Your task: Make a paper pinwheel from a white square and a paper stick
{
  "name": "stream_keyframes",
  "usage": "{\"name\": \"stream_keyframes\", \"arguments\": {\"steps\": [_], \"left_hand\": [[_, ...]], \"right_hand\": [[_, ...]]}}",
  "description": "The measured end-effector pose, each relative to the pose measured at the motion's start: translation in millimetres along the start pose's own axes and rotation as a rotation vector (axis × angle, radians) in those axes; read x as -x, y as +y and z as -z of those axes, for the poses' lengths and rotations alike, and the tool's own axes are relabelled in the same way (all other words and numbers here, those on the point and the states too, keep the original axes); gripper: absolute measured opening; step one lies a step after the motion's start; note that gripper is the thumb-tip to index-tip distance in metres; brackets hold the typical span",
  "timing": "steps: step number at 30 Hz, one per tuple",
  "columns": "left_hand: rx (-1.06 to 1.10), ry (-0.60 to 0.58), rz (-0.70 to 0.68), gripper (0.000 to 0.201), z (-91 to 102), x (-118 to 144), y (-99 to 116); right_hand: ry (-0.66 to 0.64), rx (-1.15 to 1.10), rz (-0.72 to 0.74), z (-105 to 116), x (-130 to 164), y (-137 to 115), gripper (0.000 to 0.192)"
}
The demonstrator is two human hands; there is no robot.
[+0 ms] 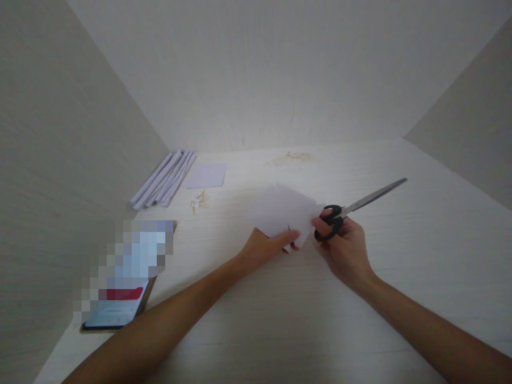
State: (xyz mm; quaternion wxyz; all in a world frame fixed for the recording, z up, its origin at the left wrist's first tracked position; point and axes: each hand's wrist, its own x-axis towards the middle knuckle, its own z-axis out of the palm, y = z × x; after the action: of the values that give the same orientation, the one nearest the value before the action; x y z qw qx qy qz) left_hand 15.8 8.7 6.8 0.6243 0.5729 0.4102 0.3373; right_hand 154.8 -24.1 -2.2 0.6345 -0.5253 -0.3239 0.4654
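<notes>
Legible text: none. Phone (120, 288) screen at table's left edge pixelated, red band visible, no characters readable. Paper sheets, scissors: no print, label or brand discernible.

Scene is lit softly and evenly, brightest on the far tabletop (360, 160) near the back wall; overall slightly dim, washed out. The white paper (282, 213) is overexposed, its edges lost in glare. Only faint shadows are cast. Wide-angle stretch is seen at the side walls. The phone (120, 282) screen is pixelated
</notes>
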Motion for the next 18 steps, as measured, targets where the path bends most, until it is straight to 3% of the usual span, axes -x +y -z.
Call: {"name": "stream_keyframes", "arguments": {"steps": [4, 7, 10, 15, 18], "left_hand": [[0.049, 0.008, -0.040, 0.019, 7.7, -2.8, -1.2], [0.270, -0.116, 0.051, 0.035, 18.0, -6.8, 0.5], [0.480, -0.203, 0.099, 0.033, 26.8, -10.1, 2.1], [0.414, -0.350, 0.203, 0.031, 28.7, -9.3, 5.2], [0.402, -0.338, 0.251, 0.026, 27.0, -7.8, 6.9]], "right_hand": [[0.065, 0.068, 0.067, 2.4, -5.0, -1.5, 0.020], [0.095, 0.035, 0.124, 6.1, -11.5, -3.9, 0.019], [0.094, -0.011, 0.140, 8.6, -17.0, -6.7, 0.019], [0.034, -0.050, 0.077, 8.7, -19.6, -9.1, 0.020], [-0.043, -0.055, 0.031, 9.5, -19.8, -8.6, 0.021]]}}
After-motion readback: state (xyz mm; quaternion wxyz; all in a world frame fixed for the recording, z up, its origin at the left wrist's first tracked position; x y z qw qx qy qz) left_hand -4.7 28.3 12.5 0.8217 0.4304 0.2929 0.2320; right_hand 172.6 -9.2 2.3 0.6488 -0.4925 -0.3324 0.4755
